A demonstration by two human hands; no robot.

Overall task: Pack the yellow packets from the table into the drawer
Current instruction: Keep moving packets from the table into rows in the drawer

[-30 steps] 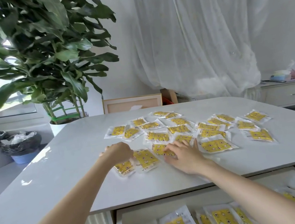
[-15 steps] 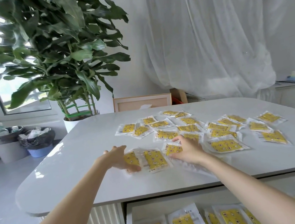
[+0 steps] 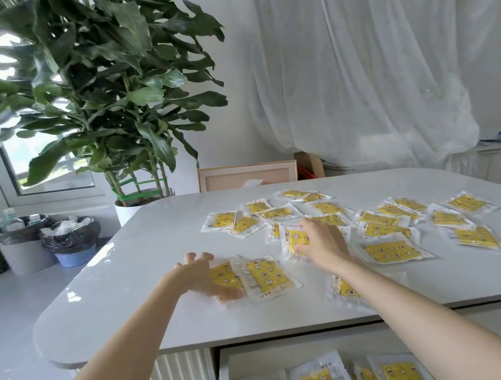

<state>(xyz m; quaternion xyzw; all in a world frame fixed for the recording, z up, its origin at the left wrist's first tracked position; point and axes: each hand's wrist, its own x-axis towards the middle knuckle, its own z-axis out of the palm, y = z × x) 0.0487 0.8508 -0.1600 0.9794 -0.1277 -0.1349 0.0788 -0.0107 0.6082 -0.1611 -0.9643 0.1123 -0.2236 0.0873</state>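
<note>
Yellow packets [image 3: 389, 251] lay scattered on the white surface [image 3: 145, 264], the left hand [image 3: 201, 275] gripping the nearest packet [image 3: 223, 275] and the right hand [image 3: 322, 244] pinching a further packet [image 3: 294, 239]; stacking them flat would probably ease the drop into the open drawer [image 3: 292, 349] below.

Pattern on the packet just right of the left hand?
The packet is yellow with small cartoon figures and stars, clear wrapper edge; head view.

Clear-edged yellow packets [image 3: 390, 250] lie flat, scattered beyond the right fingers [image 3: 304, 247], which pinch one tilted. Two overlap at the left thumb [image 3: 231, 294]. Others line the open drawer [image 3: 292, 350].
</note>
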